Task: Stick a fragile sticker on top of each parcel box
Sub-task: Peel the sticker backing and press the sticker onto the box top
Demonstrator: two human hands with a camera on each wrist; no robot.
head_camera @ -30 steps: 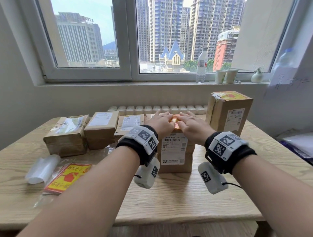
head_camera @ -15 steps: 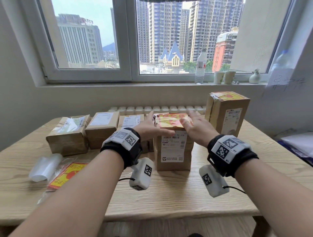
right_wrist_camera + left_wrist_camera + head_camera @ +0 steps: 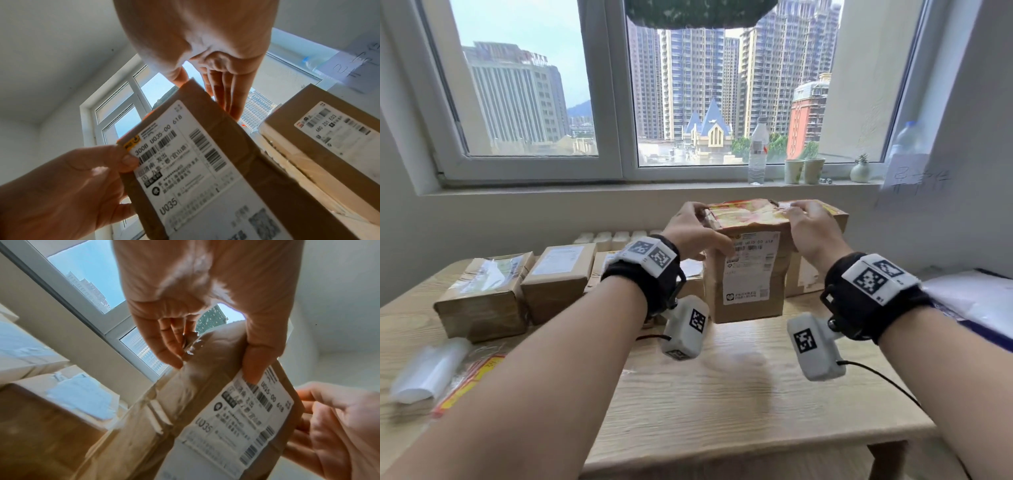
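Observation:
I hold a brown parcel box [image 3: 748, 274] off the table with both hands. A red and yellow fragile sticker [image 3: 746, 214] lies on its top and a white shipping label faces me. My left hand [image 3: 697, 233] grips its upper left corner, thumb on the label [image 3: 236, 410] and fingers round the left side. At the upper right corner my right hand [image 3: 806, 228] grips it, fingers over the top edge. In the right wrist view the same box [image 3: 205, 170] fills the middle. A taller box [image 3: 832, 219], also with a sticker on top, stands just behind it, mostly hidden.
Several plain boxes [image 3: 482, 298] stand in a row at the table's back left. A pack of fragile stickers [image 3: 469, 377] and a white backing roll [image 3: 428, 370] lie front left. The wooden table [image 3: 722, 394] has bare room below the held box. A bottle [image 3: 756, 154] stands on the sill.
My hands went from pressing the sticker on the box's top to gripping its upper corners. The box has since risen off the table.

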